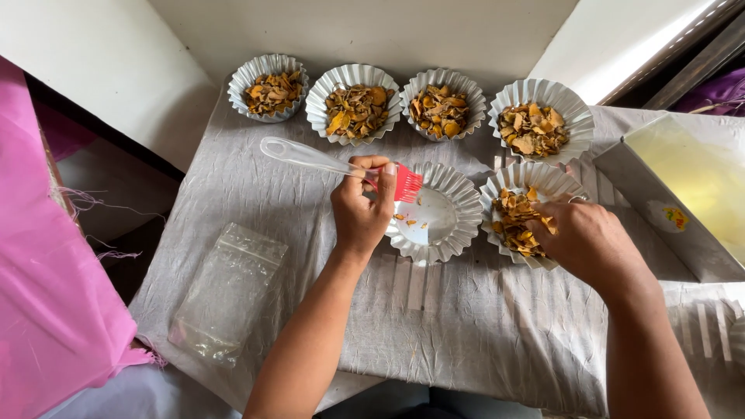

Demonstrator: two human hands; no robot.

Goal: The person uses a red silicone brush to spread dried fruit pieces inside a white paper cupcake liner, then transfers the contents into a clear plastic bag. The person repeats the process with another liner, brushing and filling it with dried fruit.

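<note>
My left hand (pixel 359 208) grips a pastry brush (pixel 310 159) with a clear handle and red bristles; the bristles rest over the rim of a nearly empty fluted metal mould (pixel 458 194) holding only a few crumbs. My right hand (pixel 586 239) reaches into a neighbouring fluted mould (pixel 535 177) filled with dried orange-brown flakes, fingers pinching among the flakes. Both moulds sit on a crinkled grey cloth (pixel 272 194).
Several more fluted moulds of the same flakes line the back, such as one at the far left (pixel 268 87). A clear plastic zip bag (pixel 227 291) lies at front left. A metal tray with yellow contents (pixel 698 182) stands right. Pink cloth (pixel 46 295) hangs left.
</note>
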